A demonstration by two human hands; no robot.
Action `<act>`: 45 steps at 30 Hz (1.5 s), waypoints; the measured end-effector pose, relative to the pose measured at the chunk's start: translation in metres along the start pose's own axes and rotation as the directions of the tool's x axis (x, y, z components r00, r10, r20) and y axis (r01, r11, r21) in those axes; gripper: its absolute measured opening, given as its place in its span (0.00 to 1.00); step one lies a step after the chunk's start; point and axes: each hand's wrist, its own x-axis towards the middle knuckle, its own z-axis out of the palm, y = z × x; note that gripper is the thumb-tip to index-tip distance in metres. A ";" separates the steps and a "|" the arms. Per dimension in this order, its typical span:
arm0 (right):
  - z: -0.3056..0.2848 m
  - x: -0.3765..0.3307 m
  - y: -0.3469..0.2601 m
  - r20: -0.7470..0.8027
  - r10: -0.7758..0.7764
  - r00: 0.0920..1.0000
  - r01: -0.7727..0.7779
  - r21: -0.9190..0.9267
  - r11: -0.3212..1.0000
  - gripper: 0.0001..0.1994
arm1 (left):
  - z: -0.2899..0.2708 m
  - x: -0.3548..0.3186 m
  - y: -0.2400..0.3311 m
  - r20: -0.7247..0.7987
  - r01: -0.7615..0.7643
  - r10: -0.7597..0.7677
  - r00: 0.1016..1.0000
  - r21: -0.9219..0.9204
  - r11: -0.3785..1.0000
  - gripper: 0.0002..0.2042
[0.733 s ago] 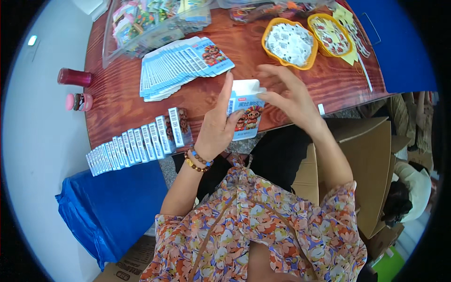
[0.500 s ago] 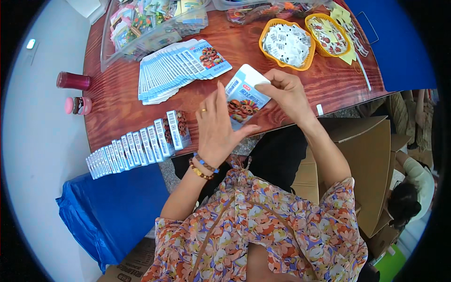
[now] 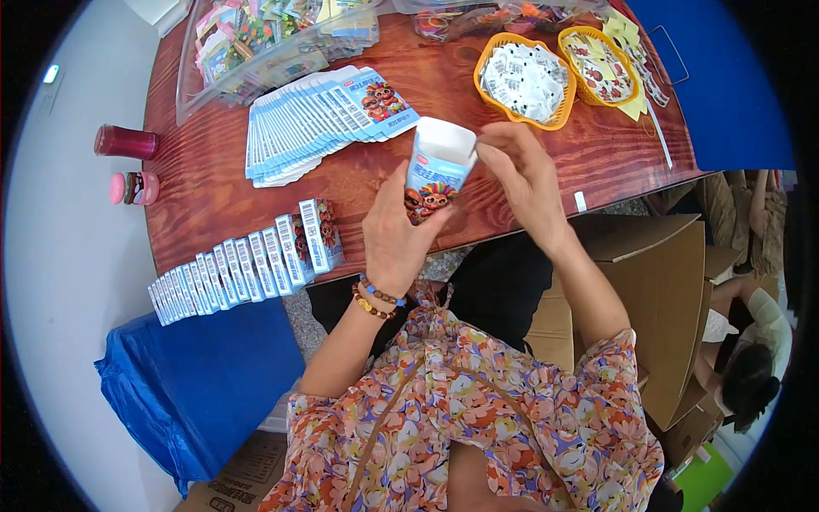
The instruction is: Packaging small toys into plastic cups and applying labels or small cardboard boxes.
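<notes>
My left hand [image 3: 399, 235] grips a small blue and white cardboard box [image 3: 435, 175] printed with cartoon figures. The box is popped out, and its open top shows the white inside. At its upper right edge, the thumb and fingers of my right hand [image 3: 522, 171] are closed on a flap; the exact contact is partly hidden. Behind the box, flat blue and white cartons [image 3: 316, 124] lie fanned out on the table. To the left of my left hand, a row of shaped boxes [image 3: 247, 260] stands along the table's near edge.
On the red-brown wooden table [image 3: 205, 188] are a clear bin [image 3: 256, 85] of colourful packets, a yellow basket [image 3: 485, 98] of white sachets and another yellow basket [image 3: 633, 85]. A dark red jar [image 3: 126, 142] and a pink jar [image 3: 135, 189] are at left. Cardboard boxes [image 3: 648, 307] and another person [image 3: 751, 358] are at right.
The flat carton has been opened into a box with its top showing. My left hand has wrapped around its lower part, and my right hand has shifted to the box's right edge.
</notes>
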 end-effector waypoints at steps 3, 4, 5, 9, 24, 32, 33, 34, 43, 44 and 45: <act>0.011 -0.023 0.007 0.001 -0.049 0.999 0.049 -0.076 0.996 0.16 | 0.002 0.005 0.010 -0.037 0.161 -0.169 0.985 -0.158 0.974 0.37; 0.018 -0.029 0.010 0.011 -0.018 1.000 0.018 -0.034 0.999 0.17 | 0.004 0.007 0.015 -0.001 0.231 -0.235 0.972 -0.189 0.955 0.36; 0.025 -0.030 0.015 -0.031 -0.055 0.998 0.056 0.009 0.998 0.20 | 0.005 0.007 0.017 0.039 0.299 -0.298 0.954 -0.215 0.930 0.35; 0.023 -0.031 0.024 -0.060 -0.058 0.997 0.059 0.015 0.998 0.19 | 0.005 0.001 0.008 0.038 0.225 -0.222 0.974 -0.237 0.945 0.31; -0.019 -0.012 0.023 0.358 -0.202 0.912 0.203 0.035 0.979 0.16 | -0.017 -0.005 -0.012 0.328 0.282 -0.121 0.937 -0.501 0.818 0.24; -0.026 0.007 -0.006 0.463 0.269 0.845 -0.380 0.166 0.910 0.10 | -0.022 -0.015 0.000 0.351 0.330 -0.161 0.922 -0.500 0.801 0.24; -0.027 0.009 -0.011 0.505 0.249 0.826 -0.385 0.184 0.904 0.09 | -0.022 -0.016 0.001 0.353 0.323 -0.153 0.923 -0.494 0.807 0.23; -0.029 0.011 -0.015 0.502 0.253 0.827 -0.388 0.183 0.903 0.09 | -0.023 -0.015 0.003 0.357 0.325 -0.153 0.922 -0.495 0.806 0.23; -0.033 0.012 -0.007 0.602 0.214 0.770 -0.262 -0.008 0.965 0.11 | -0.022 -0.015 0.005 0.413 0.367 -0.126 0.902 -0.579 0.728 0.26; -0.030 0.008 -0.011 0.558 0.218 0.801 -0.218 -0.067 0.974 0.11 | -0.022 -0.016 0.005 0.403 0.360 -0.129 0.906 -0.575 0.735 0.27; -0.028 0.005 -0.014 0.513 0.217 0.831 -0.176 -0.128 0.976 0.11 | -0.022 -0.016 0.004 0.394 0.354 -0.132 0.910 -0.570 0.741 0.27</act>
